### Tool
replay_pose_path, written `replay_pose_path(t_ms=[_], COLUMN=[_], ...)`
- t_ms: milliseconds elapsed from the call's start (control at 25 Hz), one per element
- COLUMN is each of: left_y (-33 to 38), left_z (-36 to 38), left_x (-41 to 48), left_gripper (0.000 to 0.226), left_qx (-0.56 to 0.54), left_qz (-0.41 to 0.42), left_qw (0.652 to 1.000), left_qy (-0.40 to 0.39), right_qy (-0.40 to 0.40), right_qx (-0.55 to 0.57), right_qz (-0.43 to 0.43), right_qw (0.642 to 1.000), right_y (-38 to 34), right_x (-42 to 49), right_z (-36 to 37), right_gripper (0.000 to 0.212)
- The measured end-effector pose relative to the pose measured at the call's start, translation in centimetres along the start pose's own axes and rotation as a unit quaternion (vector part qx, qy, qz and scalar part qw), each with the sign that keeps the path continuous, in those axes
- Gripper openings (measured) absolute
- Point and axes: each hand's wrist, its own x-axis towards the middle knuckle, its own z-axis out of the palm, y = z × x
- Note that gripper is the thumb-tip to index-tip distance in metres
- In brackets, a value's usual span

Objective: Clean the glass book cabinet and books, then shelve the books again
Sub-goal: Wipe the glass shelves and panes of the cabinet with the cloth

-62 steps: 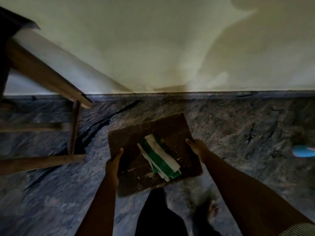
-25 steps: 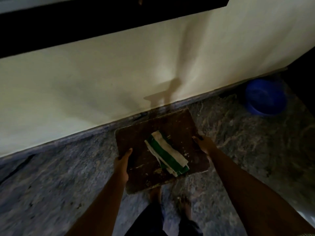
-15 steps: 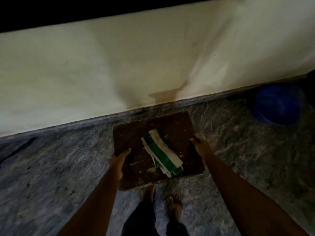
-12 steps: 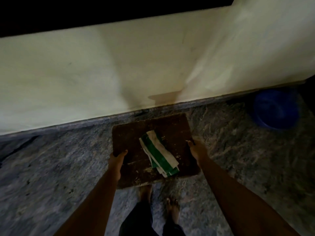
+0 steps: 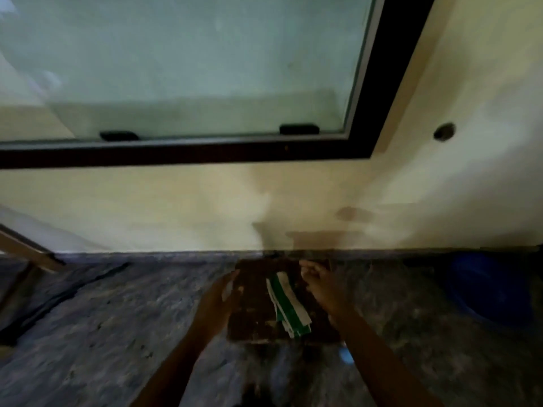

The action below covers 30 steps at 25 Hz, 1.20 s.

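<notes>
- The brown book (image 5: 252, 312) is held flat, low over the floor (image 5: 102, 333) and close to the foot of the wall (image 5: 176, 207); its cover looks scuffed and flecked.
- A folded green-and-white cloth (image 5: 288, 304) lies on top of the book, towards its right side.
- The left hand (image 5: 220, 298) grips the book's left edge, thumb up on the cover.
- The right hand (image 5: 320, 286) holds the right edge near the far corner, fingers curled there; it's blurred, so I can't make out more.
- Above, set in the wall, is the glass cabinet (image 5: 205, 69), with a dark frame and two small dark clips at the bottom of the pane.
- A blue basin (image 5: 493, 292) sits on the floor well to the right.
- A wooden frame (image 5: 26, 251) leans in at the far left.
</notes>
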Motion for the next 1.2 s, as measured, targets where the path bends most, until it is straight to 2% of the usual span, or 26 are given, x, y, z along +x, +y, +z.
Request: replay_pose_path(t_ms=[120, 240, 400, 520, 600, 720, 880, 920, 1120, 1200], left_y=[5.0, 9.5, 15.6, 20.8, 23.8, 27.4, 32.0, 32.8, 33.7, 33.6], left_z=[-6.7, -12.2, -15.3, -15.6, -15.3, -14.3, -13.5, -13.8, -14.8, -14.6], left_x=[1.6, 5.8, 12.1, 16.5, 18.7, 21.4, 25.3, 26.2, 28.9, 29.3], left_gripper=[0.058, 0.059, 0.050, 0.053, 0.057, 0.069, 0.070, 0.071, 0.078, 0.076], left_qx=[0.129, 0.221, 0.372, 0.463, 0.486, 0.508, 0.570, 0.577, 0.574, 0.562], left_qz=[0.212, 0.342, 0.488, 0.587, 0.646, 0.691, 0.715, 0.715, 0.732, 0.746], left_qw=[0.967, 0.903, 0.773, 0.640, 0.556, 0.474, 0.351, 0.333, 0.295, 0.285], left_qy=[0.059, 0.139, 0.165, 0.180, 0.193, 0.200, 0.201, 0.212, 0.216, 0.215], right_qy=[0.010, 0.051, 0.125, 0.218, 0.295, 0.388, 0.471, 0.484, 0.545, 0.588], right_qx=[0.012, 0.020, 0.064, 0.115, 0.136, 0.153, 0.124, 0.118, 0.097, 0.084], right_qz=[-0.127, -0.239, -0.297, -0.308, -0.302, -0.320, -0.334, -0.339, -0.355, -0.340], right_qw=[0.992, 0.969, 0.945, 0.919, 0.896, 0.850, 0.807, 0.798, 0.753, 0.729], right_y=[-8.3, -15.7, -22.0, -24.6, -25.3, -25.7, -26.4, -26.7, -28.0, -28.8], right_x=[-0.2, 0.5, 3.4, 5.9, 7.0, 8.4, 11.6, 12.6, 17.7, 19.6], right_z=[0.3, 1.2, 1.7, 1.0, 0.7, 0.6, -0.3, -0.7, -0.9, -0.4], right_gripper=[0.025, 0.023, 0.027, 0.031, 0.033, 0.038, 0.048, 0.050, 0.071, 0.071])
